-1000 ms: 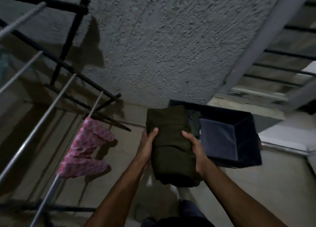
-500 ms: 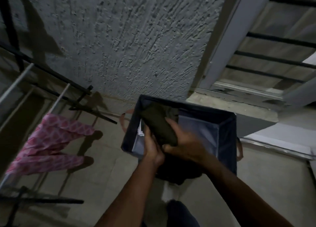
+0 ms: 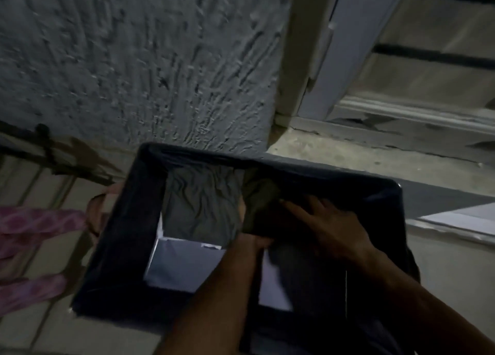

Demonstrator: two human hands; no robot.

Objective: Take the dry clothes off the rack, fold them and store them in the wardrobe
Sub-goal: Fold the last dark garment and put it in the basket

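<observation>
Dim, blurred view down into a dark fabric bin (image 3: 120,234) on the tiled floor (image 3: 53,330). Inside, beyond the left hand (image 3: 257,243): a grey crumpled garment (image 3: 201,207) against the far wall, pale lining bare nearer the left forearm. Under the right hand (image 3: 329,226): the folded olive garment (image 3: 258,194), lowered into the bin's right half beside the grey one. Right hand spread flat on top, fingers straight, pressing down. Left hand at the olive bundle's near edge, mostly hidden; grip impossible to tell. Hands close together, not touching as far as visible. Far off the left hand's side: pink patterned cloth (image 3: 34,220) on the rack (image 3: 45,151). Half a second before: olive bundle held above the rim between both hands; now down inside, the bin filling more of the view.
</observation>
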